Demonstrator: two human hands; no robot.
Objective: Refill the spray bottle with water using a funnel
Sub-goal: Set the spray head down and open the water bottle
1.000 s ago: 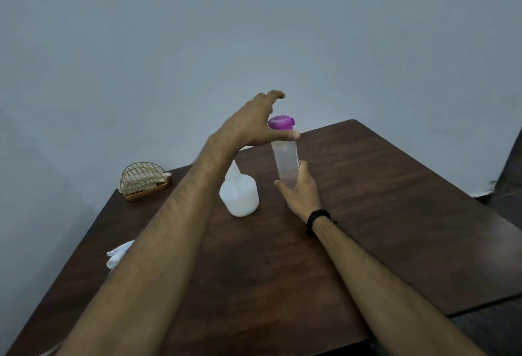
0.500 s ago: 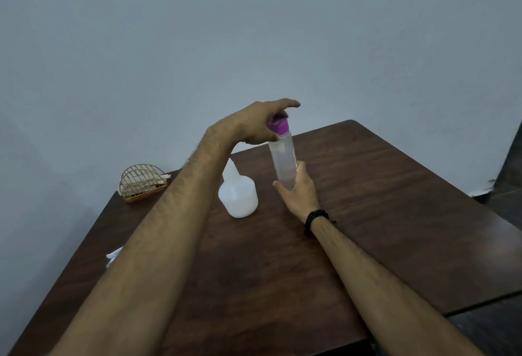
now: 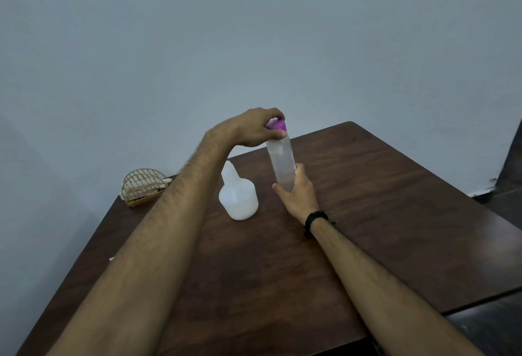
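Observation:
A tall clear bottle [image 3: 281,162] with a purple cap [image 3: 276,124] stands upright on the dark wooden table [image 3: 395,214]. My right hand [image 3: 298,194] grips its lower part from the near side. My left hand [image 3: 254,129] is curled over the purple cap, fingers closed on it. Left of the clear bottle stands a squat white plastic bottle [image 3: 238,196] with a tapered neck and no head on it; my left forearm crosses just in front of its neck. No funnel is in view.
A gold wire basket [image 3: 142,186] sits at the table's far left corner near the wall. A scrap of white cloth [image 3: 112,258] peeks out beside my left forearm. The table's right edge drops to a dark floor [image 3: 502,200].
My left hand dropped from open above the purple cap to fingers closed on it. The clear bottle stays upright in my right hand.

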